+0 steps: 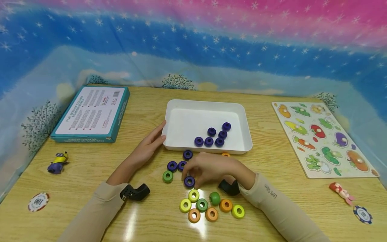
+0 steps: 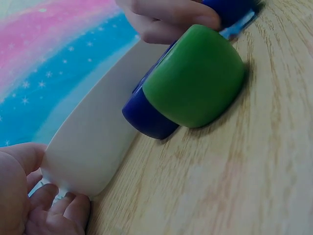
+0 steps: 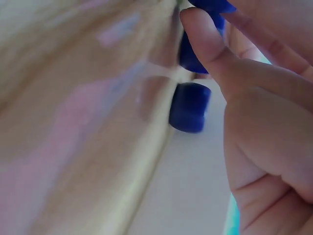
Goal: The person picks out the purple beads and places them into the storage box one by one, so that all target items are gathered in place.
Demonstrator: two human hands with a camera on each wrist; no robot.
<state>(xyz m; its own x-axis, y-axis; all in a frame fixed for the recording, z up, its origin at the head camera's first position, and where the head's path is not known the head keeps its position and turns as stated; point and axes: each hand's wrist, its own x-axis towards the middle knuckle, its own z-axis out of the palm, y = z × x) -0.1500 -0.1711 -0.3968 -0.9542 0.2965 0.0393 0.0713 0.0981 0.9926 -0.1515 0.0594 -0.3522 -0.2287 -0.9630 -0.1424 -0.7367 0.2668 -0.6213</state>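
Note:
My left hand (image 1: 146, 148) holds the left end of a white tray (image 1: 175, 147), its thumb by the near corner; the left wrist view shows bent fingers (image 2: 76, 208) against the wall. In front of the tray, my right hand (image 1: 208, 167) pinches a purple ring bead (image 1: 189, 182) between thumb and fingers. The right wrist view shows the thumb (image 3: 208, 32) against that bead. Two purple beads (image 1: 172, 166) lie left of the right hand, one more (image 1: 187, 154) at the tray's front wall. A green bead (image 1: 167, 176) sits beside them. Several purple beads (image 1: 208, 142) are inside the tray.
Yellow (image 1: 185, 205), green (image 1: 202, 205) and orange beads (image 1: 211, 214) lie nearer the front. A teal box (image 1: 90, 112) and toy figure (image 1: 58, 163) stand left. On the right are a vegetable puzzle board (image 1: 325, 141), a small figurine (image 1: 341, 193) and a poker chip (image 1: 362, 214).

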